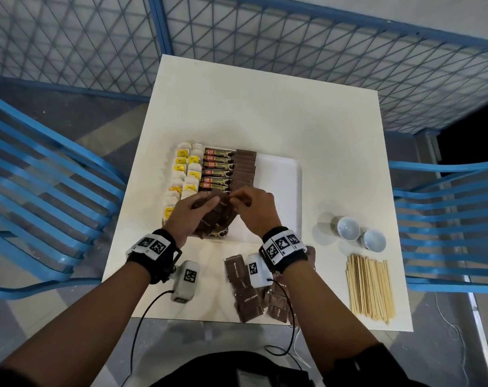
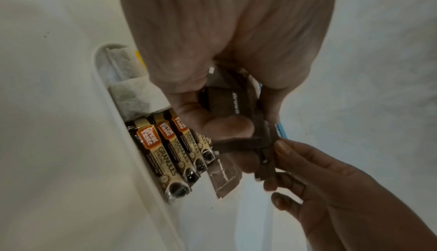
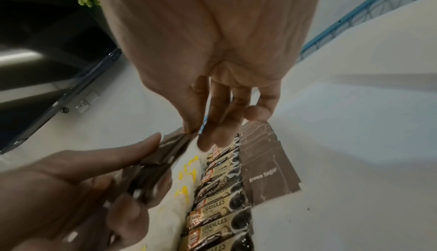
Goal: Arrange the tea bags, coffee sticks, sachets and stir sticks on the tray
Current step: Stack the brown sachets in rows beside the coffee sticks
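A white tray (image 1: 282, 185) holds a column of tea bags (image 1: 182, 169), a column of coffee sticks (image 1: 216, 166) and a row of brown sugar sachets (image 1: 244, 166). Over the tray's near end my left hand (image 1: 206, 202) grips a fanned stack of brown sachets (image 1: 215, 219). My right hand (image 1: 234, 197) pinches the top edge of one sachet in that stack. In the left wrist view the stack (image 2: 231, 102) sits in my curled left hand (image 2: 227, 128). In the right wrist view my right hand (image 3: 196, 133) meets the stack (image 3: 151, 169) above the coffee sticks (image 3: 217, 195).
More loose brown sachets (image 1: 244, 297) lie near the table's front edge, partly under my right wrist. A bundle of wooden stir sticks (image 1: 370, 289) lies at the front right, with two small white cups (image 1: 348, 229) behind it. Blue chairs stand on both sides.
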The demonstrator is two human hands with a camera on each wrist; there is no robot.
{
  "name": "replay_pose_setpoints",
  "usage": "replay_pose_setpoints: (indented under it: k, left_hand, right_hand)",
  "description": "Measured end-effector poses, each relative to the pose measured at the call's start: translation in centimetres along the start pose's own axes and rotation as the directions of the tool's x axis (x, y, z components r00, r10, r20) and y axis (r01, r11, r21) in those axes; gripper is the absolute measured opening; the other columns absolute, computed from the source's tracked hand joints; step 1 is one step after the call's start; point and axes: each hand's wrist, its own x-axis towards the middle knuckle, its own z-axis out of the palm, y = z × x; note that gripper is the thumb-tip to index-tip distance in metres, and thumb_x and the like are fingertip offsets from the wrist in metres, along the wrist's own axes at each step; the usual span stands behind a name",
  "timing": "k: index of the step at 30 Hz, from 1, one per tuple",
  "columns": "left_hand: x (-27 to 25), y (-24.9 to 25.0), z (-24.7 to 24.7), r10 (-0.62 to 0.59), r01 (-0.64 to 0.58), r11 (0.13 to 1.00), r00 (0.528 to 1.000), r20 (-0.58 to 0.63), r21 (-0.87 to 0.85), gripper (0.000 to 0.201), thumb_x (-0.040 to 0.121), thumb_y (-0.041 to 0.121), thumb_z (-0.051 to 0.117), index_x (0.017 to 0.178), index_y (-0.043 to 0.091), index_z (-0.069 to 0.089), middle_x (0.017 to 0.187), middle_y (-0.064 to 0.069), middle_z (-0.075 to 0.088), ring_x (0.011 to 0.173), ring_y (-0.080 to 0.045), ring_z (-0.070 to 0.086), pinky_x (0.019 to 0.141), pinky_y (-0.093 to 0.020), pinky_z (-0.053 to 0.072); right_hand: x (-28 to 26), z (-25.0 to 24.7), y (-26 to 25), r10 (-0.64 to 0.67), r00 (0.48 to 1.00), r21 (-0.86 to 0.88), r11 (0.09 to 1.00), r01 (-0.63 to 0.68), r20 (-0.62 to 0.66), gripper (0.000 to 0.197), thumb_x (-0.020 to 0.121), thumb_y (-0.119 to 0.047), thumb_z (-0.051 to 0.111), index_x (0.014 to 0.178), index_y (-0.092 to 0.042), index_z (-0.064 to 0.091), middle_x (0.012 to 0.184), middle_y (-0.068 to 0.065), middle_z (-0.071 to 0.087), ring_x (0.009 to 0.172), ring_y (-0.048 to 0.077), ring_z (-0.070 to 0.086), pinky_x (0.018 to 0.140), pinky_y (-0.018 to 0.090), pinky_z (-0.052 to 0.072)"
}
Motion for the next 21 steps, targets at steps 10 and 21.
replay_pose_setpoints:
  k: [10, 21]
  left_hand:
    - [-0.1, -1.0, 1.0, 0.048, -0.050, 0.996, 0.998, 0.028, 0.072, 0.021, 0.094, 0.034, 0.072, 0.103, 0.015, 0.072, 0.081, -0.011, 0.071, 0.051, -0.025, 0.066, 0.039, -0.026, 0.043]
    - [-0.2, -1.3, 1.3, 0.033, -0.033, 0.999, 0.999, -0.001, -0.002, 0.019, 0.093, 0.025, 0.074, 0.108, 0.013, 0.072, 0.084, -0.007, 0.072, 0.058, -0.022, 0.067, 0.039, -0.025, 0.043]
  right_hand:
    - [0.2, -0.2, 0.6, 0.078, 0.997, 0.087, 0.993, -0.079, 0.005, 0.006, 0.089, -0.026, 0.074, 0.090, -0.020, 0.076, 0.076, -0.013, 0.068, 0.072, 0.005, 0.064, 0.073, 0.020, 0.051]
    - [-0.8, 0.4, 1.9, 0.162, 0.987, 0.193, 0.968, -0.162, 0.014, 0.018, 0.085, -0.026, 0.079, 0.092, -0.011, 0.073, 0.084, 0.003, 0.074, 0.071, 0.017, 0.069, 0.066, 0.023, 0.055]
